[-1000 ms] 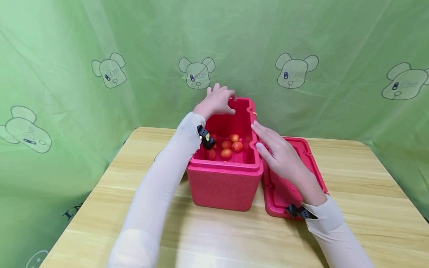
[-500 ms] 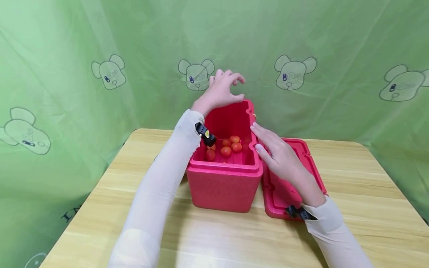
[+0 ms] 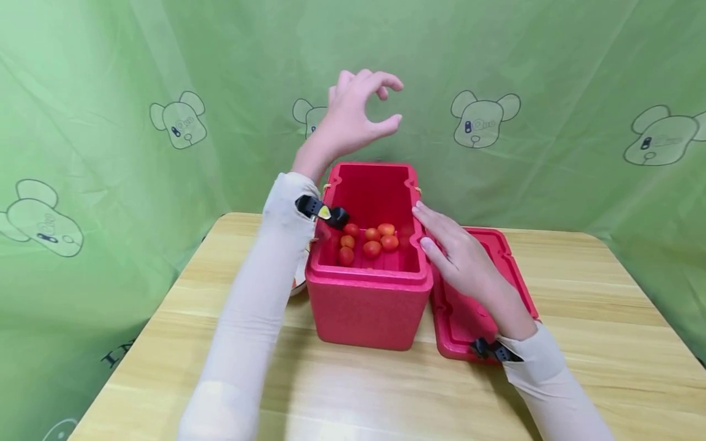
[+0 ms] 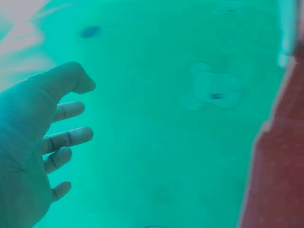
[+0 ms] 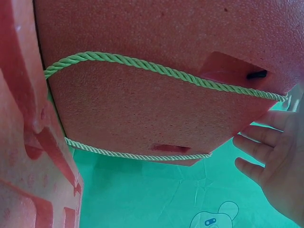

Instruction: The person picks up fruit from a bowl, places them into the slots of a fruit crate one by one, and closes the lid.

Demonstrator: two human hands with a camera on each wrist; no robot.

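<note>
A red foam box (image 3: 364, 309) stands lidless, with several small red-orange tomatoes (image 3: 372, 249) on its floor. Over the box's far left corner my left hand (image 3: 353, 116) is raised, thumb and fingers apart. Nothing sits between those fingers in the left wrist view, where the hand (image 4: 33, 137) hangs clear of the box wall (image 4: 280, 166). With straight fingers, my right hand (image 3: 463, 254) touches the box's right rim. The right wrist view shows a twisted rope (image 5: 161, 70) along the box side, near the right hand's fingers (image 5: 256, 147).
To the right of the box lies its red lid (image 3: 474, 318), partly under my right forearm. A white bowl (image 3: 300, 275) with something red in it peeks out between my left sleeve and the box. All stand on a wooden table (image 3: 584, 294) before a green curtain (image 3: 551, 55).
My left hand has risen from the box's far end, up and slightly left, fingers spreading wider. The bowl and more of the tomatoes have come into sight. The right hand has stayed at the rim.
</note>
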